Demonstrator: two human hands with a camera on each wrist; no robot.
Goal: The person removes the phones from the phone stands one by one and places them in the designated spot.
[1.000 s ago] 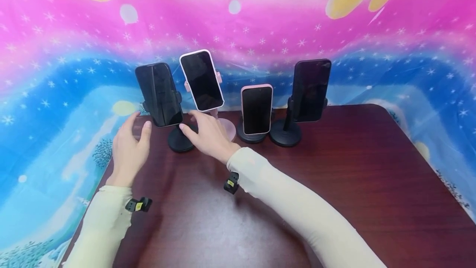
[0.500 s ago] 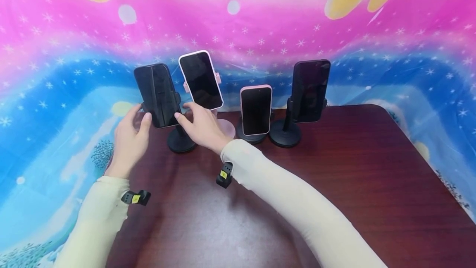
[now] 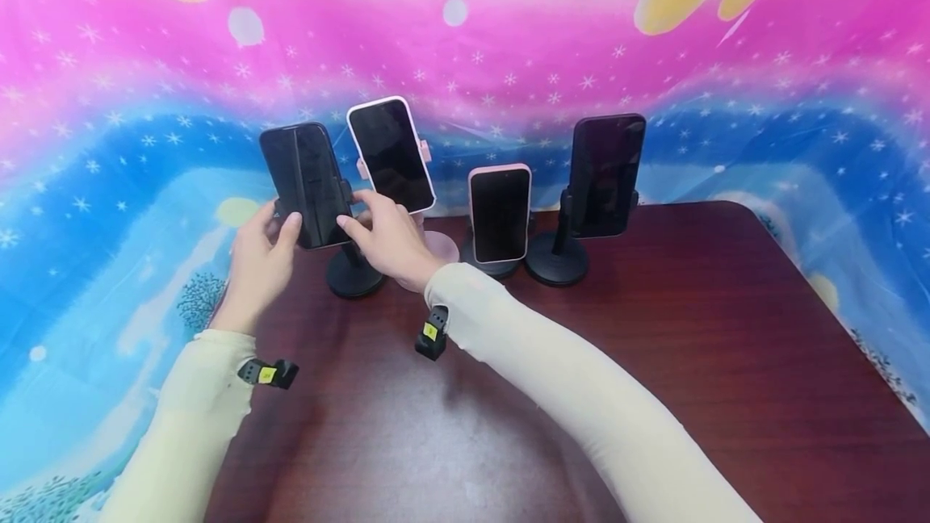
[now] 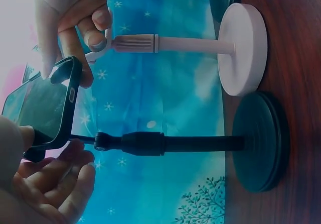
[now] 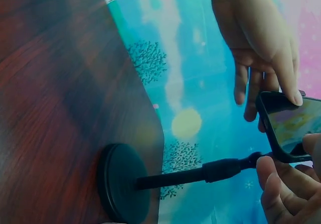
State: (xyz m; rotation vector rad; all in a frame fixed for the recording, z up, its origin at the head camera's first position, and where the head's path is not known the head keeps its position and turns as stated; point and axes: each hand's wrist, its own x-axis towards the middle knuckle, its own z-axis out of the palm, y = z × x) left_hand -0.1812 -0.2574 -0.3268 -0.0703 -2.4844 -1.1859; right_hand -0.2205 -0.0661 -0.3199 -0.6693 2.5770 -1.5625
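In the head view, the leftmost black smartphone (image 3: 303, 180) sits tilted in a black phone stand (image 3: 353, 274). My left hand (image 3: 263, 269) holds its lower left edge, thumb at the front and fingers behind. On the opposite side, my right hand (image 3: 392, 240) grips the lower right edge with thumb and fingers. Both wrist views show the thumbs at the screen's borders and fingers behind the phone. In the left wrist view the stand's round base (image 4: 261, 141) rests on the table, its pole upright below the phone. The clamp is mostly hidden.
Just behind my right hand stands a white-rimmed phone (image 3: 392, 156) on a pink stand (image 3: 441, 247). Farther right are a pink-cased phone (image 3: 501, 215) and another black phone (image 3: 608, 176), each on a black-based stand. A patterned backdrop (image 3: 465, 79) surrounds the dark wooden table (image 3: 697, 321).
Both hands have moved in to the leftmost phone. The right hand has shifted left and up to its right edge; the left thumb and fingers have come closer to the left edge.
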